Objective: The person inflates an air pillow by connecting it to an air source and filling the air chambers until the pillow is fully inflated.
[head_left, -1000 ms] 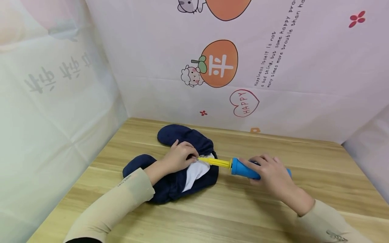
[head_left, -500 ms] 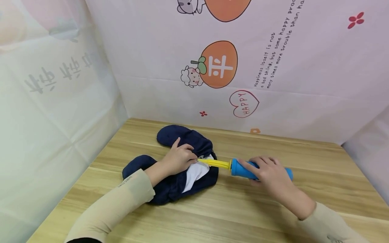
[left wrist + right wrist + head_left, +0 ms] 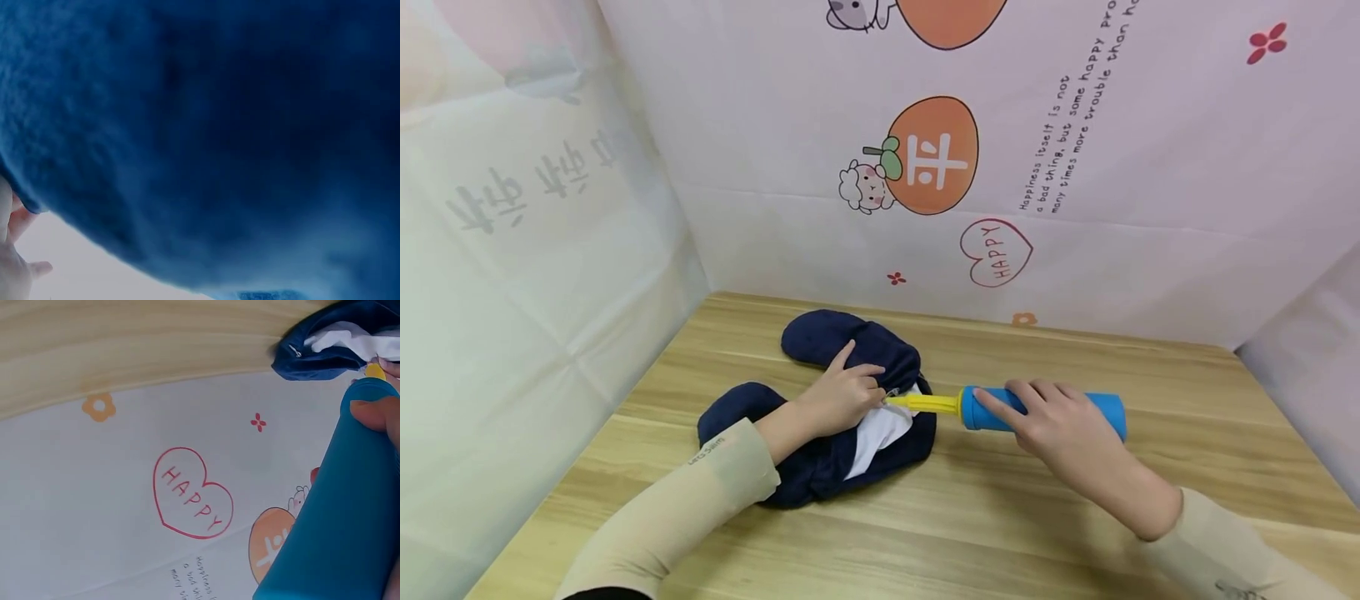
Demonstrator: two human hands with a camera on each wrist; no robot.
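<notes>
A navy U-shaped neck pillow (image 3: 827, 333) lies on the table, its white inner part (image 3: 876, 437) showing through an opening. My left hand (image 3: 838, 400) rests over it and pinches the spot where the yellow nozzle (image 3: 932, 403) ends; the nozzle's tip is hidden by the fingers. That nozzle belongs to a blue hand pump (image 3: 1105, 412), gripped round its body by my right hand (image 3: 1067, 429). In the right wrist view the pump (image 3: 337, 512) points toward the pillow (image 3: 312, 365). Navy cloth (image 3: 206, 125) fills most of the left wrist view.
The wood-grain table (image 3: 880, 542) stretches in front of and to the right of the pillow. Behind it rises a printed white cloth (image 3: 1112, 275), with another cloth wall (image 3: 565, 275) along the left side.
The pump has turned to lie more level, and more of its rear end shows beyond my right hand. My left index finger has lifted a little. The pillow stays put.
</notes>
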